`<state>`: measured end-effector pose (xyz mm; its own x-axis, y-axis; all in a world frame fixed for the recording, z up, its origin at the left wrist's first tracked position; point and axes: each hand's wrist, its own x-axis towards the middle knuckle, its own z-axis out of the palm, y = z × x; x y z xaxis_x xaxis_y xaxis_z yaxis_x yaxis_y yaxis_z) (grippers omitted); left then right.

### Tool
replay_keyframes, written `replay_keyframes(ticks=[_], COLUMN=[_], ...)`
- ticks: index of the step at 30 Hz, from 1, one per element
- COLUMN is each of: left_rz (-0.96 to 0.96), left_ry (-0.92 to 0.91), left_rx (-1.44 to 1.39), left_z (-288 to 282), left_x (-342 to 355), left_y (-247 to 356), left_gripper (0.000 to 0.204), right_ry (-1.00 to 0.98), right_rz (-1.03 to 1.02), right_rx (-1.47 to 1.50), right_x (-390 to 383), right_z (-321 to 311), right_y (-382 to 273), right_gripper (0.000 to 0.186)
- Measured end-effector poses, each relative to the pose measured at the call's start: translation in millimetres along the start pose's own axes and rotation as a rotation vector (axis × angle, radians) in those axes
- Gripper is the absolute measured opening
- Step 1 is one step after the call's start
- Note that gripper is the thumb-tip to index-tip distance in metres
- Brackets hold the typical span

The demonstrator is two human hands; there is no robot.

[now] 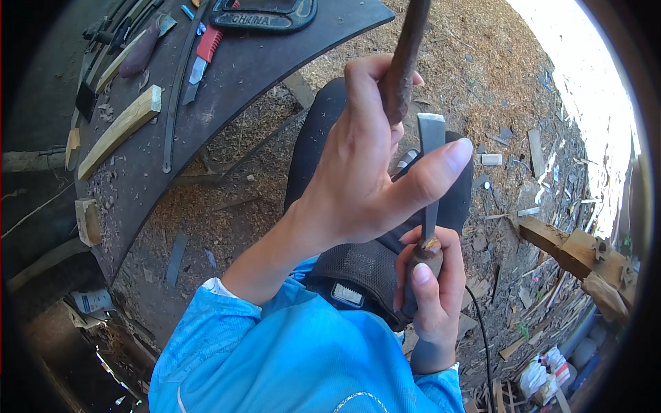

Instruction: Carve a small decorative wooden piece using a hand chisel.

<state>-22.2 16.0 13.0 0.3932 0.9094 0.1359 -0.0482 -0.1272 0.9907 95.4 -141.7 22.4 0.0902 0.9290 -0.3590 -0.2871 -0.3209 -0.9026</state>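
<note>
Broadly, shavings-strewn ground (475,76) lies beneath, and a smooth dark tabletop (234,76) spreads at 10 o'clock from the hands. The left hand (358,165), at 11 o'clock from the right hand (438,300), curls its fingers round a rough brown rod (407,48) pointing just past 12 o'clock; its thumb sticks out across the chisel (430,219), though contact cannot be judged. The right hand, the nearer one, clasps the chisel's worn wooden handle (428,257), its long axis towards 12 o'clock. The flat grey metal blade widens to a squared, bright tip.
</note>
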Motion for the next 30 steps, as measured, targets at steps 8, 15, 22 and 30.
replay_keyframes(ticks=[8,15,22,30], left_rz=[0.343,0.398,0.169,0.366], left_ry=[0.032,0.104,0.027,0.097], left_rx=[0.382,0.349,0.24,0.264], left_z=[3,10,17,10], left_x=[1,1,-9,4], left_y=[-10,-8,5,1], left_gripper=[0.048,0.037,0.036,0.036], right_ry=[0.011,0.106,0.191,0.053], right_rz=[-0.043,-0.16,-0.224,-0.012], right_rx=[-0.117,-0.223,-0.259,-0.135], right_x=[-4,-5,-3,-15], right_z=[1,11,32,8], right_y=[6,20,23,-4], right_gripper=[0.034,0.034,0.034,0.031])
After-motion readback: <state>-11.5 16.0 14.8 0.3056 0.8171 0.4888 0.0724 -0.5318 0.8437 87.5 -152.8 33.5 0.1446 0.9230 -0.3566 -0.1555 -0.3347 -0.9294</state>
